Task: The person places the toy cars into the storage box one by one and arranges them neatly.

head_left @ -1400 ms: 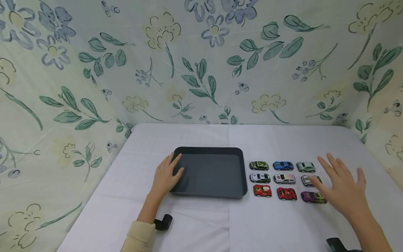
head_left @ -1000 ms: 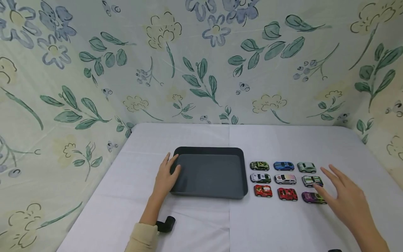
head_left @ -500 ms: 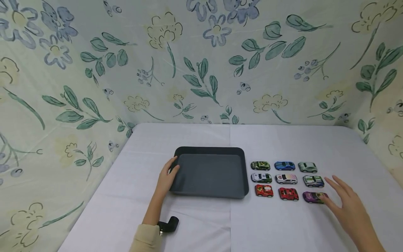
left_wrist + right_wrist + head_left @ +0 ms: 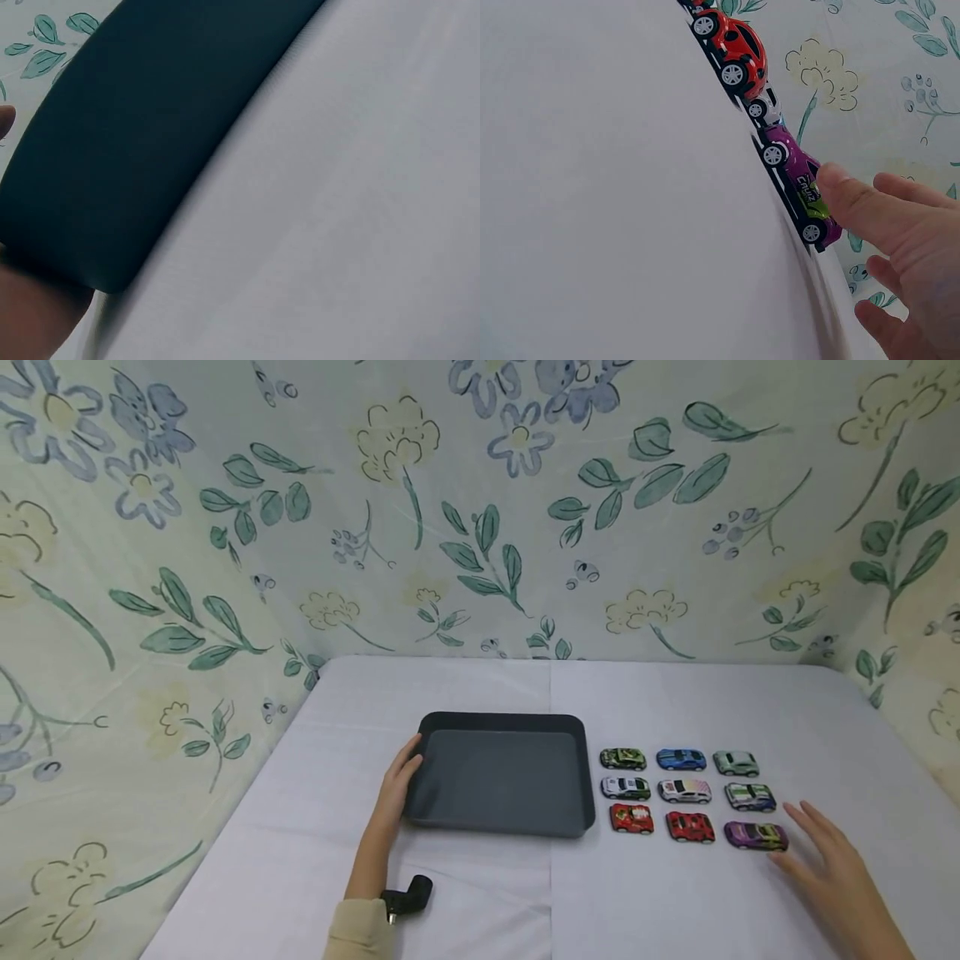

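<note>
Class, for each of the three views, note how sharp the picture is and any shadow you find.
Head view: soft, even light, tray and toy cars fairly clear, a faint shadow below the right hand; left wrist view: tray dark, its long edge against the white cloth blurred; right wrist view: tilted, purple car crisp enough to show its wheels, soft shading on the cloth.

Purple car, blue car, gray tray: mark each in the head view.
Purple car (image 4: 756, 836): head view, middle of its body.
Blue car (image 4: 681, 759): head view, middle of its body.
Gray tray (image 4: 498, 783): head view, bare floor.
</note>
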### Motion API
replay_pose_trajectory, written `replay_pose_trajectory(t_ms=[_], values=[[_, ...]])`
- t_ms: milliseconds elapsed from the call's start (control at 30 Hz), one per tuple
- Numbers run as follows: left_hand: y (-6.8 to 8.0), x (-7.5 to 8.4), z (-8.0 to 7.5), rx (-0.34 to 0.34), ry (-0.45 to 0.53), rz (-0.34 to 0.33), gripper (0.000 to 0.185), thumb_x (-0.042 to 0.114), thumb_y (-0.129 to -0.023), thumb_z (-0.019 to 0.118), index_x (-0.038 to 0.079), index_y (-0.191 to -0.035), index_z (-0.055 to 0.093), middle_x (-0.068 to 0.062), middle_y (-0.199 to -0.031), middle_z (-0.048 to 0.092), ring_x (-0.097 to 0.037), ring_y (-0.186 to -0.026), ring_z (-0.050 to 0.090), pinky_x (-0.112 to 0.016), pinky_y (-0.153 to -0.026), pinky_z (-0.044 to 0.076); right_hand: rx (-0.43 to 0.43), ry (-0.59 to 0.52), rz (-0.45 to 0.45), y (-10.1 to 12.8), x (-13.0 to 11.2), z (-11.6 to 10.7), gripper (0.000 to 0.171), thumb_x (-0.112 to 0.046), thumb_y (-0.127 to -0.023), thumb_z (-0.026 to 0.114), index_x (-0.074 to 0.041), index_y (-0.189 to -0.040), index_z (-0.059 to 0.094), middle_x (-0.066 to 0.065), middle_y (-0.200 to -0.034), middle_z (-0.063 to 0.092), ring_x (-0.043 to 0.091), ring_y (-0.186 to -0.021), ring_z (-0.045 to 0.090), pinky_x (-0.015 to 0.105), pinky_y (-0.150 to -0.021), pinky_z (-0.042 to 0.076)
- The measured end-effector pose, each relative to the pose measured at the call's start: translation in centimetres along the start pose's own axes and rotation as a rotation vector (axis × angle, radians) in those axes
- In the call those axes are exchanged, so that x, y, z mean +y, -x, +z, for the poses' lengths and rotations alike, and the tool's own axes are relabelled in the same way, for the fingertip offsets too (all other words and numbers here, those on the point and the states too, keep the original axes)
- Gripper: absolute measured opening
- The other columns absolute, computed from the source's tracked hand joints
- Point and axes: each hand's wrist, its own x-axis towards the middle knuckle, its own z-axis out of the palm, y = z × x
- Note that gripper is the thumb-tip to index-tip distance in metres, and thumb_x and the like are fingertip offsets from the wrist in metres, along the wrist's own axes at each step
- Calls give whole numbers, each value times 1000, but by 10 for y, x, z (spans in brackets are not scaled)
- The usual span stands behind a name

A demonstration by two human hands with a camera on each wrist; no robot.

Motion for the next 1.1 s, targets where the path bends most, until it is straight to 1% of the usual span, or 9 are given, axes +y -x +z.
replay_pose_trajectory(t_ms=[67, 133, 333, 500, 633, 800, 900, 1033, 1100], values=[[1, -2, 0, -9, 16, 10, 43, 31, -95, 41, 27, -138, 37, 3, -151, 25, -20, -142, 12, -47, -115, 7, -30, -11, 5, 0, 4, 0, 72, -35, -91, 51, 2, -143, 15, 31, -147, -2, 53, -132, -4, 72, -97, 3], [1, -4, 0, -22, 18, 21, 43, 31, -96, 40, 29, -138, 37, 5, -150, 24, -18, -142, 11, -46, -115, 6, -52, -18, 11, 0, 7, 1, 73, -38, -92, 50, 2, -143, 16, 32, -146, 0, 54, -132, -3, 72, -97, 3], [4, -7, 1, -62, 10, 60, 44, 30, -97, 36, 27, -140, 33, 4, -152, 21, -19, -142, 9, -48, -115, 4, -88, 18, 34, 0, 15, 4, 72, -44, -90, 49, 5, -138, 27, 36, -141, 16, 55, -128, 10, 71, -96, 11], [6, -9, -1, -68, -21, 59, 45, 31, -97, 36, 27, -142, 31, 2, -153, 16, -21, -143, 6, -50, -114, 3, -109, 37, 53, 0, 17, 9, 72, -48, -90, 48, 4, -137, 30, 35, -137, 24, 55, -126, 17, 69, -96, 15], [5, -13, -1, -69, -44, 56, 46, 30, -96, 38, 26, -142, 31, -1, -154, 11, -22, -143, 4, -50, -114, 3, -103, 42, 87, -1, 19, 13, 70, -42, -88, 53, 3, -137, 30, 35, -135, 29, 54, -126, 19, 67, -98, 16], [5, -13, 0, -74, -47, 63, 46, 28, -96, 39, 25, -141, 32, -1, -154, 11, -22, -143, 4, -49, -115, 3, -85, 56, 148, -1, 21, 18, 67, -34, -87, 58, 4, -135, 31, 33, -135, 31, 52, -127, 19, 66, -98, 18], [9, -4, 1, -85, -49, 58, 46, 25, -97, 39, 21, -142, 30, -4, -154, 10, -23, -143, 4, -48, -115, 3, -76, 50, 170, -1, 22, 19, 64, -34, -87, 58, 2, -133, 32, 33, -135, 32, 51, -127, 19, 66, -98, 18], [8, -6, 1, -81, -50, 61, 47, 25, -97, 39, 20, -143, 30, -5, -154, 10, -23, -143, 4, -49, -115, 3, -75, 44, 207, -2, 20, 19, 62, -36, -87, 57, 1, -131, 34, 34, -133, 33, 52, -125, 22, 67, -96, 21], [6, -11, 0, -74, -50, 68, 47, 27, -96, 40, 22, -142, 31, -4, -154, 10, -22, -143, 4, -49, -115, 3, -72, 41, 212, -1, 19, 19, 62, -37, -87, 57, 1, -130, 35, 35, -132, 34, 53, -124, 24, 67, -95, 22]])
